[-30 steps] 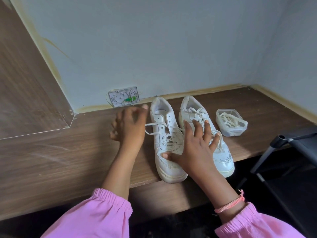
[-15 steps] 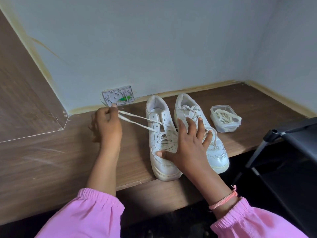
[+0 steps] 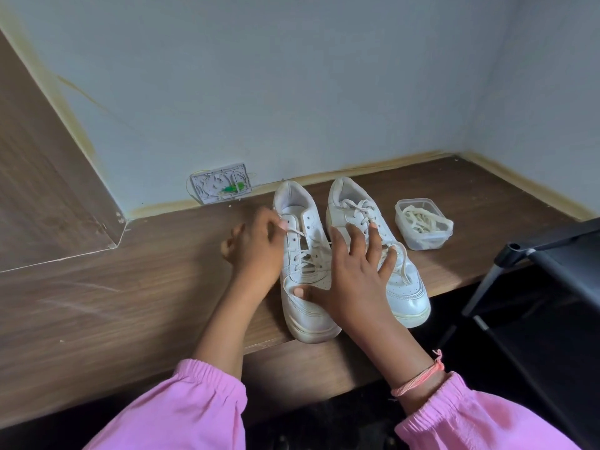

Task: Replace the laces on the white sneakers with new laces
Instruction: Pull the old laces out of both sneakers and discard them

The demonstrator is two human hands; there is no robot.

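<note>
sneakers: white pair side by side on the wooden desk (image 3: 130, 319), toes toward the person, heels near the wall. left sneaker (image 3: 305, 271) partly unlaced at the top eyelets, right sneaker (image 3: 376, 251) laced all the way up.
new laces: coiled in a clear plastic tub (image 3: 423, 224) just right of the right sneaker, apart from it, untouched.
left hand (image 3: 256, 248): at the upper eyelets of the left sneaker, fingertips pinching the old lace (image 3: 300, 233) where it leaves an eyelet.
right hand (image 3: 354, 274): fingers spread flat, thumb on the left sneaker's toe box, fingers over the right sneaker's lacing. presses down, grips nothing.
step: judged early. old lace coming out of the first shoe, second shoe not started.
handling, lace: soft, flat, limp, light. no push stiffness, so only pulling works. take it close to the eyelet and draw along the hole axis; a long free tail will likely snag on the crossings below.
handling, shoe: light, smooth upper, probably slides on the desk under lace tension. needs the hold-down on the toe box or sidewall, not on the tongue.
risk: right hand's fingers cover the lacing on the other shoe, fine now, in the way later.
other: small wall plate (image 3: 220, 186) with something green behind the shoes, black chair (image 3: 552, 271) at right.
</note>
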